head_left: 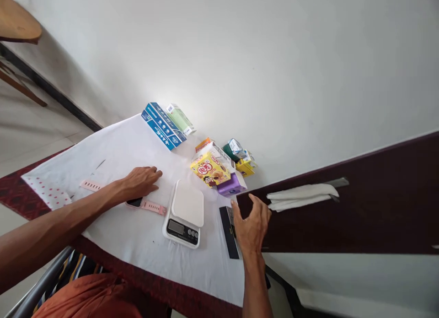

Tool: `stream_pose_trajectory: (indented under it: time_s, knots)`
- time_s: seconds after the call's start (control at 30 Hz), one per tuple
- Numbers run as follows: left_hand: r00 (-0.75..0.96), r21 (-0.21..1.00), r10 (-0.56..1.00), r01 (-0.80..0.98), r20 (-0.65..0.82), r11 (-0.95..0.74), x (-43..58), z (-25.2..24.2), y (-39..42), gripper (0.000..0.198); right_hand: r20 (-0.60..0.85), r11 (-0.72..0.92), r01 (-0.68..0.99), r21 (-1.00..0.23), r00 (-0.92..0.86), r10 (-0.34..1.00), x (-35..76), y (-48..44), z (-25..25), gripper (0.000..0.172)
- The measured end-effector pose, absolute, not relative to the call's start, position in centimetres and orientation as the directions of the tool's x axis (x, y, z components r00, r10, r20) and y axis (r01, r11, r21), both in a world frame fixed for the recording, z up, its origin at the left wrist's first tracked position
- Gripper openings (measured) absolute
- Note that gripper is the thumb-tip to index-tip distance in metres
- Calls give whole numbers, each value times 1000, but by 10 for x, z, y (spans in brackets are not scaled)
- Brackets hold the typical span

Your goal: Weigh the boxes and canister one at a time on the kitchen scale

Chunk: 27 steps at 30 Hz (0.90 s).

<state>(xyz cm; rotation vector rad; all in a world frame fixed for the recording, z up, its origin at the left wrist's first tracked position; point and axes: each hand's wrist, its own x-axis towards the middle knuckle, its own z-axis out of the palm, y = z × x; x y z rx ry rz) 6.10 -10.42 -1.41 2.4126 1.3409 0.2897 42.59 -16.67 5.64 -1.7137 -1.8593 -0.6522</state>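
My left hand [141, 181] lies on the white cloth with its fingers loosely stretched, holding nothing. Below it is a smartwatch with a pink strap [153, 207], its dark screen partly covered by my wrist. A white kitchen scale [187, 203] stands between my hands, with a dark display panel and buttons at its near end. My right hand [253, 219] hovers by the table's right edge, thumb and fingers apart and nothing between them. Next to its thumb lies a flat black box [229, 235], partly hidden by the hand.
Behind the scale are a yellow snack box [210, 169], a purple box [233, 184] and several other small cartons. A blue box [163, 128] and a pale green carton [180, 119] stand by the wall. At right, a white cloth [302, 196] lies on a dark brown surface [377, 208].
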Motion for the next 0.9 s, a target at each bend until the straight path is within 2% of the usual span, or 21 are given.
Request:
stream_pose_trajectory:
  time_s: [0.1, 0.2, 0.3, 0.37, 0.5, 0.7, 0.8, 0.9]
  knots:
    - [526, 392, 850, 783, -1, -484, 60, -15, -102, 28, 661, -65, 996, -59, 88, 745, 469, -207, 52, 71]
    - [517, 387, 856, 790, -7, -475, 59, -14, -100, 32, 520, -199, 962, -187, 269, 811, 495, -236, 33, 81]
    - [509, 399, 860, 792, -14, -462, 58, -11, -100, 36, 296, -264, 903, -340, 369, 881, 500, -252, 8, 76]
    - [507, 410, 862, 790, -18, -456, 58, -9, -99, 37, 230, -280, 870, -405, 393, 890, 497, -254, -6, 68]
    - [488, 416, 873, 800, -28, -433, 58, -6, -100, 34, 258, -280, 842, -460, 429, 866, 494, -249, -24, 52]
    - [486, 421, 874, 797, -21, -433, 60, -4, -102, 33, 265, -279, 772, -572, 495, 827, 485, -245, -7, 64]
    - [485, 407, 874, 805, -35, -431, 60, -4, -102, 33, 252, -169, 714, -680, 443, 860, 453, -240, 14, 66]
    - [488, 406, 872, 805, -36, -433, 59, -6, -102, 34, 242, -50, 715, -697, 300, 923, 410, -231, 27, 63]
